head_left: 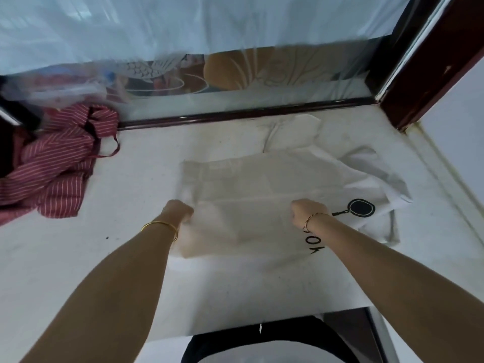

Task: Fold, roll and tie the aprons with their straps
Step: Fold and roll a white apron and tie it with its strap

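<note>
Atop pale counter point(125, 184), left hand point(180, 209) and right hand point(305, 210) clutch thin cream apron point(248, 189).

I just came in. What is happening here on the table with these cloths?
A person is working on a white apron that lies on the white table. The left hand and the right hand both grip its cloth with curled fingers, apparently in the middle of a fold. The apron looks partly folded and is not yet rolled or tied. A red striped apron lies crumpled at the left, and no hand touches it.
</note>
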